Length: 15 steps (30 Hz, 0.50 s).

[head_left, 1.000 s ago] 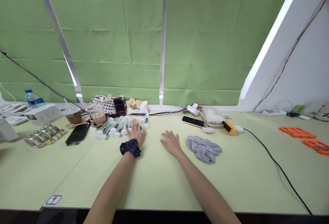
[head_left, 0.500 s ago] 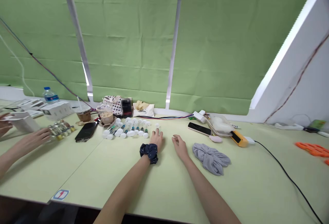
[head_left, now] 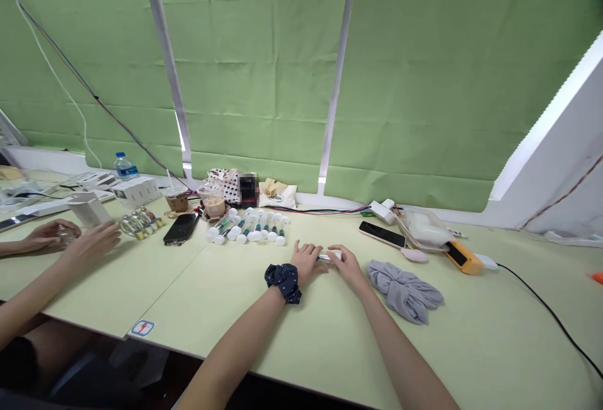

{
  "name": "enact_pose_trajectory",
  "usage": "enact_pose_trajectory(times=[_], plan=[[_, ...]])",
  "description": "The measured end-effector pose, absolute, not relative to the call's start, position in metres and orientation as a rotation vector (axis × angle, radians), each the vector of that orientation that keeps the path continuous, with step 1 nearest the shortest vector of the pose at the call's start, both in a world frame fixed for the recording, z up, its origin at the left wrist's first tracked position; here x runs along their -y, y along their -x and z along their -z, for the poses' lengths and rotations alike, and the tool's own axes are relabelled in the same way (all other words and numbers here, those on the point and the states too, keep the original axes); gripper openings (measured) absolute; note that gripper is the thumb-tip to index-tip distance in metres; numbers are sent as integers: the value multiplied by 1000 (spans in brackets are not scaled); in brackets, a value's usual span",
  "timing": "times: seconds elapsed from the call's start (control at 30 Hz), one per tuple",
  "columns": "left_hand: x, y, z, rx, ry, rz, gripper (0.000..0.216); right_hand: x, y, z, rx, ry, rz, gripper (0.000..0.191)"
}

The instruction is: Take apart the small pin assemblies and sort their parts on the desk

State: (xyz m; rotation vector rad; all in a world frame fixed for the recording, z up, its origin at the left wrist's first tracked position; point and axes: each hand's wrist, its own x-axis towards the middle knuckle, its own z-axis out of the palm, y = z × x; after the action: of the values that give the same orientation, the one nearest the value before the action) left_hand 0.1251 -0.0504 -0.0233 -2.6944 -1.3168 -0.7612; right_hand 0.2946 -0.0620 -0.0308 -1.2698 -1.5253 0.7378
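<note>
My left hand [head_left: 306, 259], with a dark blue scrunchie [head_left: 283, 280] on its wrist, and my right hand [head_left: 347, 262] meet over the table's middle. Together they grip a small clear tube with a white cap [head_left: 326, 257], fingers curled on either end. A row of several similar white-capped tubes [head_left: 249, 229] lies just beyond the left hand on the pale green table [head_left: 301, 334]. A grey scrunchie [head_left: 405, 282] rests to the right of my right hand.
Another person's hands [head_left: 89, 240] work at the left near small glass bottles [head_left: 139, 223]. A black phone [head_left: 179, 228], drink cups [head_left: 213, 201], a second phone [head_left: 381, 234], an orange device [head_left: 460, 257] and a black cable [head_left: 551, 316] lie about.
My left hand left the row of tubes and came toward the middle; both hands closed together on one tube. The camera turned left, showing another person's arms.
</note>
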Motion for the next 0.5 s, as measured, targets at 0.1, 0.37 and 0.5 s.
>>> enact_pose_trajectory(times=[0.1,0.37,0.5], plan=[[52,-134,26,1378,2738,685,42,59,-299,28,1225,1354,-693,47],[55,-128,9,1700,3475,891,60,41,-322,32,942,1282,-1028,39],[45,-108,2,2019,3593,974,61,37,-334,35,939,1154,-1028,29]])
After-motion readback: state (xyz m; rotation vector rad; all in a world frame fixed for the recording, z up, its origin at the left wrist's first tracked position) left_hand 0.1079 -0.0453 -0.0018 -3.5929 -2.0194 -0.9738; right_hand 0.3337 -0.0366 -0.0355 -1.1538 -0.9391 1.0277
